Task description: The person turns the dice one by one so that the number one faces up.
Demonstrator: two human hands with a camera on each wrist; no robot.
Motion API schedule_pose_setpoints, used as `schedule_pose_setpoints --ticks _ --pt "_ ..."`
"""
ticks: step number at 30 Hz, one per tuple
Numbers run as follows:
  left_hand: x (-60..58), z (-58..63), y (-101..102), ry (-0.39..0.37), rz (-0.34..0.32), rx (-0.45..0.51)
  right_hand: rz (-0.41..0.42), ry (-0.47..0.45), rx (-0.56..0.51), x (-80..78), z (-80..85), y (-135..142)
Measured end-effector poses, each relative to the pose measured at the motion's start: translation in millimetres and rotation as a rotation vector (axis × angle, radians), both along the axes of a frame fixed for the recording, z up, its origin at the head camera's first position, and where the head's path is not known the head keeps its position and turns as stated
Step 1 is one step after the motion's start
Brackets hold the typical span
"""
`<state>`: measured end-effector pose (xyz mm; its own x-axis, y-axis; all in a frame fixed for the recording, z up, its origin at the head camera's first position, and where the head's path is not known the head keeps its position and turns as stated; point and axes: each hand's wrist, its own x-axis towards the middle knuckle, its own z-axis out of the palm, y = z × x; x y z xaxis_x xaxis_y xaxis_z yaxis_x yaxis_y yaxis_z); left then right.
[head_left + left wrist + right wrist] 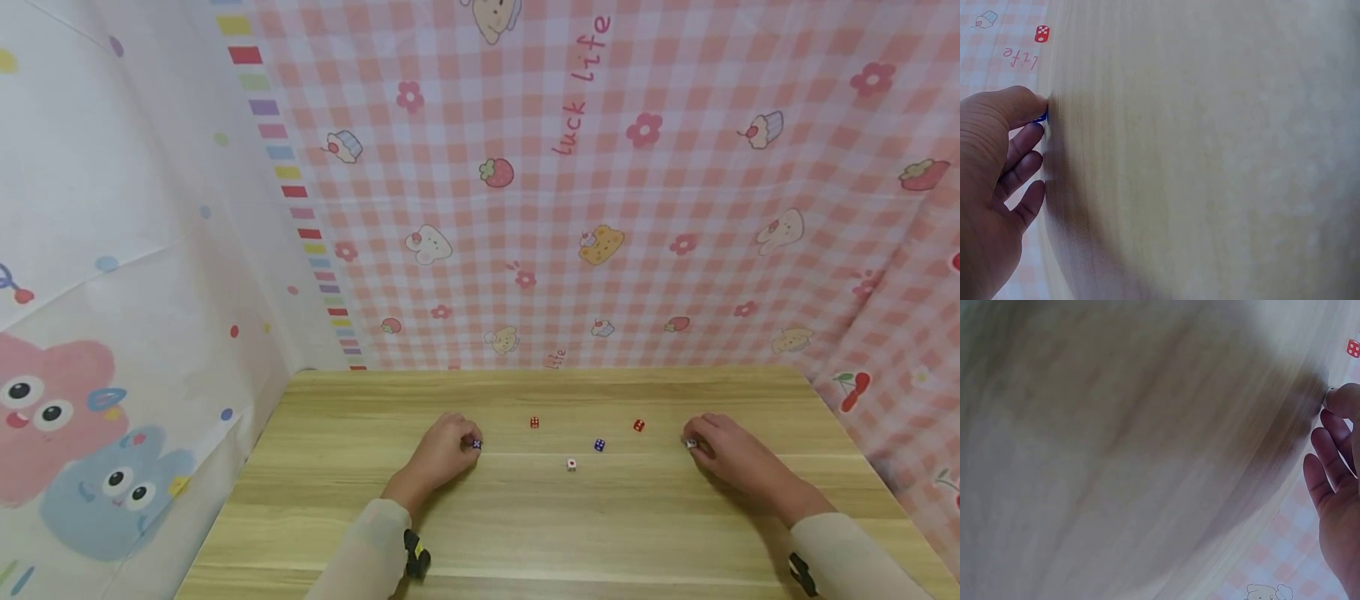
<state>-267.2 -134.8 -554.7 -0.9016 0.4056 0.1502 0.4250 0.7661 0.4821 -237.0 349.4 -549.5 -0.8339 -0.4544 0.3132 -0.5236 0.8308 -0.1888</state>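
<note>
My left hand [444, 447] pinches a blue die [477, 444] between thumb and fingers, low over the table. In the left wrist view only a sliver of that blue die [1040, 117] shows beneath the thumb. On the other side, my right hand [729, 452] pinches a white die [691, 444], mostly covered by the fingertips in the right wrist view. Between the hands lie a red die [535, 422], a second red die [638, 425], another blue die [599, 445] and another white die [572, 465], all apart from each other.
The wooden table [495, 533] meets a pink checked cloth [465, 208] along its back edge. A white printed cloth [172, 317] hangs at the left, and more checked cloth rises at the right. Each sleeve carries a dark wrist strap [416, 554].
</note>
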Motion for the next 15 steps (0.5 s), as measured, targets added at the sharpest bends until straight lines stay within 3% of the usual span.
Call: schedule_pose_setpoints --ticks 7,15 --pt "0.4 -0.3 0.0 -0.003 0.000 -0.005 -0.003 0.000 -0.005 0.8 1.6 -0.7" --pt "-0.6 -1.9 -0.4 -0.005 0.002 -0.009 0.044 0.110 -0.007 -2.0 -2.3 0.7"
